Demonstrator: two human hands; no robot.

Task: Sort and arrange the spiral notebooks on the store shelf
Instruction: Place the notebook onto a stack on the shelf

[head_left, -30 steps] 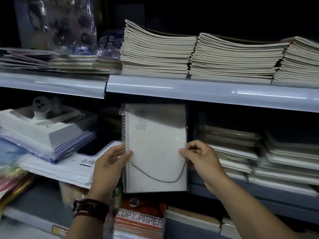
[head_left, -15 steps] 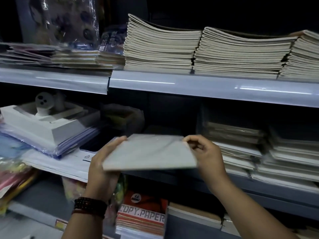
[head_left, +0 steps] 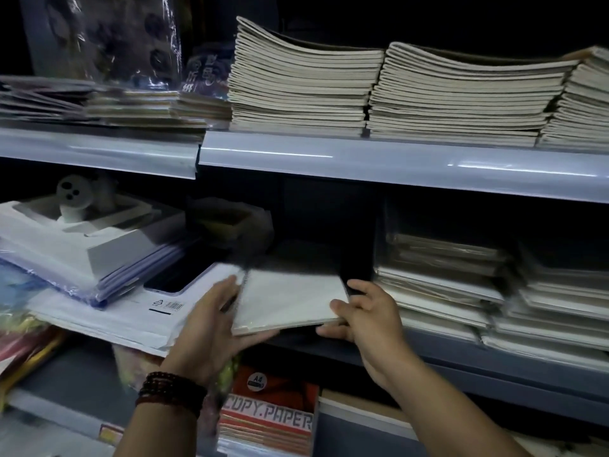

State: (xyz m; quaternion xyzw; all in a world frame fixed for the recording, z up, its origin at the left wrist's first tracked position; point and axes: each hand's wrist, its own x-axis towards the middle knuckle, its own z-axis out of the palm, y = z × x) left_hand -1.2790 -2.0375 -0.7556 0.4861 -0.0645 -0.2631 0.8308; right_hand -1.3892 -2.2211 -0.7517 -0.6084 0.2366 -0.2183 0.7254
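Observation:
A white spiral notebook [head_left: 290, 300] in clear wrap lies almost flat, half inside the dark gap of the middle shelf [head_left: 461, 352], its spiral along the left edge. My left hand [head_left: 211, 328] grips its near left corner, thumb on top and fingers underneath. On the opposite side, my right hand [head_left: 365, 316] pinches the near right corner. Stacks of wrapped notebooks [head_left: 441, 285] lie on the same shelf just to the right.
On the upper shelf [head_left: 379, 159] sit tall piles of thin exercise books [head_left: 303, 80]. To the left are a white box with a camera [head_left: 89, 225], a phone [head_left: 178, 275] and paper packs. Red copy paper [head_left: 267, 420] lies on the shelf below.
The notebook went from upright, cover facing me, to flat, then moved forward into the shelf gap. Both hands kept their hold and moved down and in with it.

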